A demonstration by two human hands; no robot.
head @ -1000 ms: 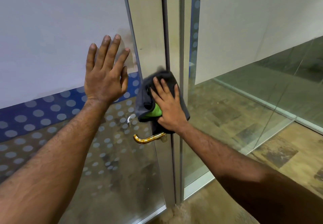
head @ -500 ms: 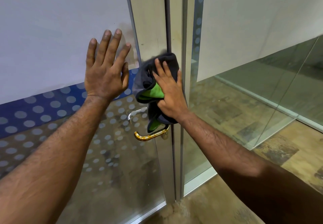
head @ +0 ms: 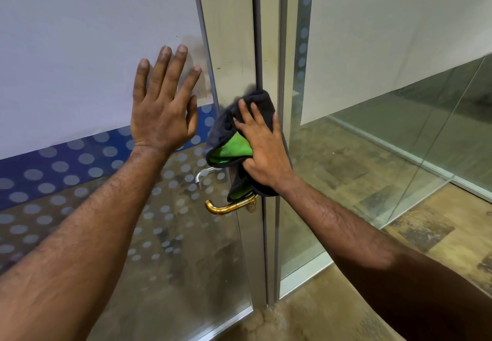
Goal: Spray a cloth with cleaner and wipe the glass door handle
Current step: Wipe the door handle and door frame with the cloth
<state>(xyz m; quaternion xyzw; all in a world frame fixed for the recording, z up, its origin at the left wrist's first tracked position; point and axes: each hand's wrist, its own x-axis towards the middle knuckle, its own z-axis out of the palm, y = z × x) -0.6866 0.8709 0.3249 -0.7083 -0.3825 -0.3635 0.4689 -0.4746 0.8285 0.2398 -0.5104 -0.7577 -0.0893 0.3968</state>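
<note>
A glass door with frosted dots and a pale metal stile fills the left half. Its brass lever handle sticks out to the left from the stile. My right hand presses a dark grey cloth with a green inner side flat against the stile, just above the handle; the cloth's lower end hangs onto the handle's base. My left hand lies flat on the door's white and blue film, fingers spread, holding nothing. A silver handle shows through the glass on the far side.
To the right of the stile stands a fixed glass panel with its own metal frame, and another glass wall runs off at the far right. The floor is brown patterned tile. No spray bottle is in view.
My right hand slid the cloth up the stile from just above the handle, then came slightly back down. My left hand stayed flat on the door.
</note>
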